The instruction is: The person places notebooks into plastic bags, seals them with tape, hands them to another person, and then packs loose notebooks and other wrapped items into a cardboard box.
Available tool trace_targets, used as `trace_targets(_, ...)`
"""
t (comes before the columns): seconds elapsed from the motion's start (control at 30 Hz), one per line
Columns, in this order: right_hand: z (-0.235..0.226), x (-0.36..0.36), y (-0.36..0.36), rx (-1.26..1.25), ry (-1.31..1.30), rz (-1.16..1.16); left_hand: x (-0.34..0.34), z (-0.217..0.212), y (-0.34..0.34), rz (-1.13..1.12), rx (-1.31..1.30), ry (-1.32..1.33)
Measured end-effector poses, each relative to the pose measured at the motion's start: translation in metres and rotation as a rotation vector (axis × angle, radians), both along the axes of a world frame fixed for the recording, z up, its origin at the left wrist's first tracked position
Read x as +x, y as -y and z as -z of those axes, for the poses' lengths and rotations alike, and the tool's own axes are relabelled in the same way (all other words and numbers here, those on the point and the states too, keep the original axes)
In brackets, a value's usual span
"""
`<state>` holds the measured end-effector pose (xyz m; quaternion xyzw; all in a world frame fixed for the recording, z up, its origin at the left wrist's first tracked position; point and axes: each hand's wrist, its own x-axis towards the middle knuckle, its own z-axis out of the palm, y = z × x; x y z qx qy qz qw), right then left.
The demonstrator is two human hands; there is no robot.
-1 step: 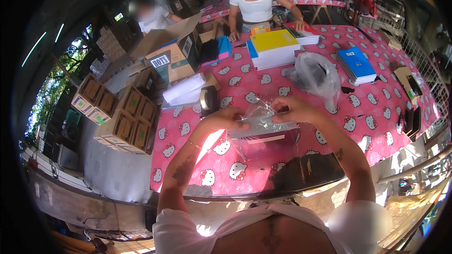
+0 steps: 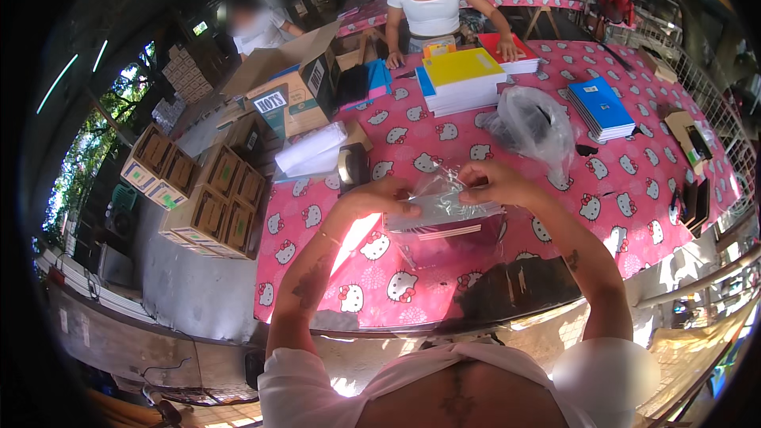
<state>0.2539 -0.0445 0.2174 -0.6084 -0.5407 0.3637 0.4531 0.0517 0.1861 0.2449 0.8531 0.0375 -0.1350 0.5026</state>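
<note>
In front of me at the middle of the table lies a clear plastic bag [image 2: 440,189] around a small stack of notebooks [image 2: 444,231], whose pale page edges show through. My left hand [image 2: 382,196] grips the bag at its left side, thumb lying along the top. On the other side my right hand [image 2: 498,184] pinches the crinkled far edge of the plastic between thumb and fingers. Glare on the film hides the covers' details. Just beyond my left hand sits a dark, rounded object with a pale top [image 2: 352,166], its kind unclear.
A pink patterned cloth [image 2: 400,285] covers the table. Farther off are a tall notebook stack with a yellow top [image 2: 464,71], loose plastic bags [image 2: 539,131], blue notebooks [image 2: 600,107], a white roll [image 2: 311,149] and an open carton [image 2: 293,99]. A co-worker's hand [image 2: 509,49] rests on red notebooks [image 2: 527,55].
Across the table, the red notebook under the co-worker's hand, tilted before, now lies flat on its stack. My hands and the bag have hardly moved.
</note>
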Motion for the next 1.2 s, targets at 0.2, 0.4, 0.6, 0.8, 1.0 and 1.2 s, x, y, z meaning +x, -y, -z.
trace_targets(0.2,0.013,-0.006,0.005,0.075,0.001,0.090,0.058,0.034,-0.012,-0.138,-0.330,-0.094)
trace_targets(0.4,0.012,-0.011,0.012,0.015,-0.001,0.176,-0.010,0.129,-0.103,-0.835,-0.014,0.299)
trace_targets(0.6,0.013,-0.021,0.001,0.044,-0.022,0.157,-0.072,0.191,-0.180,-1.309,-0.534,0.091)
trace_targets(0.8,0.005,-0.013,0.018,-0.044,-0.094,0.252,-0.067,0.232,-0.098,-1.356,-1.046,0.421)
trace_targets(1.0,0.009,-0.015,0.019,-0.042,-0.080,0.226,-0.058,0.133,-0.123,-0.992,1.068,-0.044)
trace_targets(1.2,0.002,-0.018,0.013,-0.056,-0.097,0.202,0.038,-0.066,-0.016,0.062,0.402,0.425)
